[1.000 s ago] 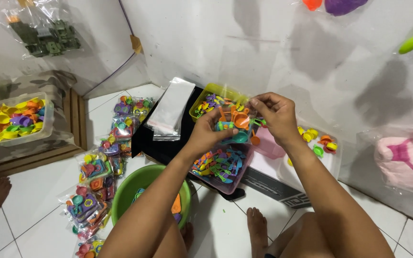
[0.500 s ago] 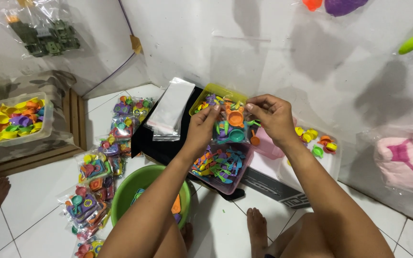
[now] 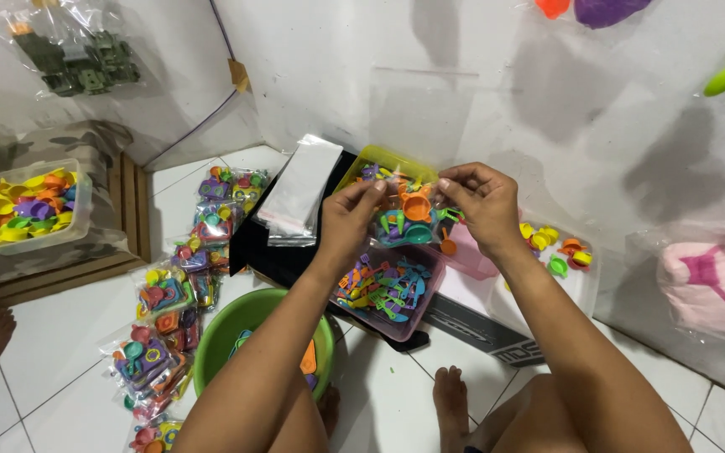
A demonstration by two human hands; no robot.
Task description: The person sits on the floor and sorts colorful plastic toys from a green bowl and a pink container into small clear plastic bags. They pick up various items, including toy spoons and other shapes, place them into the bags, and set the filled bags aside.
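Both my hands hold one small clear plastic bag [image 3: 413, 216] stuffed with colourful toy pieces, an orange cup on top. My left hand [image 3: 348, 220] pinches its left top corner and my right hand [image 3: 482, 204] pinches the right top edge. The bag hangs above a pink tray [image 3: 424, 306] of small mixed plastic utensils. Behind it sits a yellow-green tray [image 3: 381, 164] with more toy pieces.
A green bowl [image 3: 224, 331] stands by my left forearm. Several filled toy bags [image 3: 174, 294] lie in a row on the white tile floor. A stack of empty clear bags [image 3: 299, 191] rests on a black box. A clear tub [image 3: 23, 205] of toys sits at left.
The bag has shifted slightly lower and my fingers have moved closer along its top edge. Nothing else has moved.
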